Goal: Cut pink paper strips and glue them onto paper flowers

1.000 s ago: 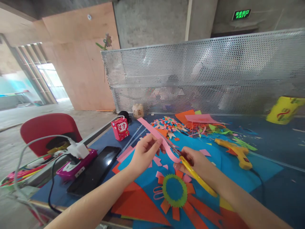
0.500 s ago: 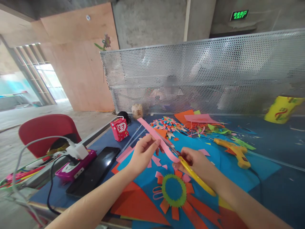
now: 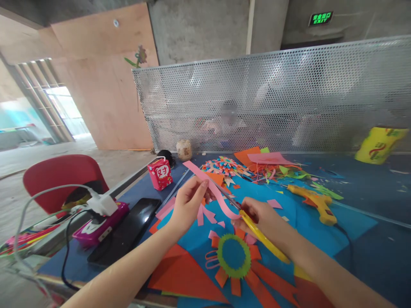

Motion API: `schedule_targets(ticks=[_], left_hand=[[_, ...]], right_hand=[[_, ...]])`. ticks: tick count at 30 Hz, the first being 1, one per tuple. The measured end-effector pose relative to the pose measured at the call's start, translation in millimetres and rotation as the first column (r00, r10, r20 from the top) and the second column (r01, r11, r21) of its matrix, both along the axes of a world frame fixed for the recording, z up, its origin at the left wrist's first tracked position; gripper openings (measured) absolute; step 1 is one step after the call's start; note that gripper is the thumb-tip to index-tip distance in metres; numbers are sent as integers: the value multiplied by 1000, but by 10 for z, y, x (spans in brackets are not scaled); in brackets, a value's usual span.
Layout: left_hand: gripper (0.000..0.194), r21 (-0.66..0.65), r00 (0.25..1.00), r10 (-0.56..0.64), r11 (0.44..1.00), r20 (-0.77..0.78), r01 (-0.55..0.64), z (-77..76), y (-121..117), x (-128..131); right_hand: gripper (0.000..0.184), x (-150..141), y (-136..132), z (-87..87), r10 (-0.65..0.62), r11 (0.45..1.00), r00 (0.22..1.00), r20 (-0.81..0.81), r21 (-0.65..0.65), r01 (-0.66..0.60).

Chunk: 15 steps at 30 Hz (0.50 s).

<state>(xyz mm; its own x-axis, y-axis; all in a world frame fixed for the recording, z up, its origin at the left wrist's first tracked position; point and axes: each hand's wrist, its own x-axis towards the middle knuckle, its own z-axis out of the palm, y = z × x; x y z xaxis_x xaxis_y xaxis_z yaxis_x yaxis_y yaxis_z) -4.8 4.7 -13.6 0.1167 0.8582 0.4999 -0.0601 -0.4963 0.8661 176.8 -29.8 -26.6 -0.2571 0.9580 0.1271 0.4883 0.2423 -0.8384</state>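
Observation:
My left hand (image 3: 190, 197) pinches a long pink paper strip (image 3: 221, 200) between thumb and fingers, its upper end pointing up and left. The strip's lower end curls toward my right hand (image 3: 261, 218), which is closed around yellow-handled scissors (image 3: 265, 239). The metal blades run along the strip's right edge, partly behind it; whether they are parted I cannot tell. Below lies a green scalloped paper ring (image 3: 245, 261) with orange paper tabs (image 3: 235, 286) around it and a pink paper loop at its left. Pink offcuts (image 3: 208, 214) are scattered on blue paper (image 3: 282, 239).
A red drink box (image 3: 160, 174), black phone (image 3: 128, 229) and purple power strip (image 3: 101, 224) with cables stand left. Right lies a yellow glue gun (image 3: 313, 201). Behind are paper scraps (image 3: 272, 159), a yellow container (image 3: 382, 145) and a perforated metal screen (image 3: 272, 102), a person beyond it.
My left hand has moved slightly left and down with the pink strip, opening a little more distance from the scissors. My right hand stays nearly in place. The camera view has shifted slightly.

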Motion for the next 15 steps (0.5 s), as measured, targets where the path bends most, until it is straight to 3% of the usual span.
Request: schedule_targets(ticks=[4, 15], left_hand=[[24, 27, 998, 52, 998, -40, -51, 0, -39, 17], [23, 25, 997, 47, 999, -67, -45, 12, -38, 32]], right_hand=[[27, 3, 5, -21, 10, 1000, 1000, 13, 1, -10], [35, -23, -17, 18, -27, 999, 1000, 0, 24, 27]])
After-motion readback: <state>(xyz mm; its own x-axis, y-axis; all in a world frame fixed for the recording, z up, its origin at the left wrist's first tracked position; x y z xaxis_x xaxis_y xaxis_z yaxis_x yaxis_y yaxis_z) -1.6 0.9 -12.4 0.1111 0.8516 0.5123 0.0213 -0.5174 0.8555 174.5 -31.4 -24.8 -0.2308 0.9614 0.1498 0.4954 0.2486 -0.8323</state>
